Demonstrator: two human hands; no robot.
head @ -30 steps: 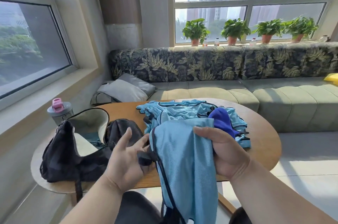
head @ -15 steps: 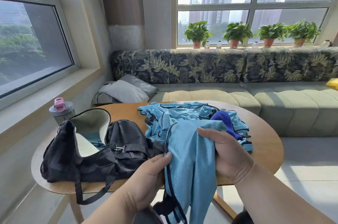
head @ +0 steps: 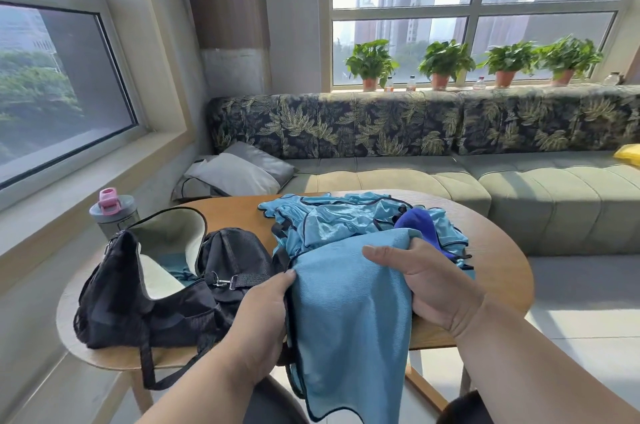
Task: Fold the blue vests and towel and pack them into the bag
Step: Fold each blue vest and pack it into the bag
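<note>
I'm looking at a bright corner room with big windows on two sides, a long sofa [head: 450,188] with a leaf-print back running across the middle of the frame, and four potted plants [head: 445,61] lined up on the sill above it. A grey cushion [head: 239,170] lies at the sofa's left end. In front of me is an oval wooden table [head: 498,267].

At centre bottom I hold a light blue vest [head: 349,312] with dark piping; it hangs from my hands down over the table's near edge toward the bottom of the frame. My left hand [head: 259,326] grips the vest's left edge, thumb on top and fingers curled underneath. My right hand [head: 429,281] grips its upper right corner, thumb laid across the front of the cloth and fingers wrapped behind.

Behind the held vest, at centre frame, a crumpled pile of blue vests [head: 346,219] lies on the table, with a darker royal-blue towel [head: 420,226] resting on its right side.

At lower left the black bag [head: 145,302] sits on the table, its mouth open and pale lining showing; some blue fabric is visible inside. Its strap hangs over the table's edge. Just behind the bag, a grey bottle [head: 112,212] with a pink cap stands at the left.
</note>
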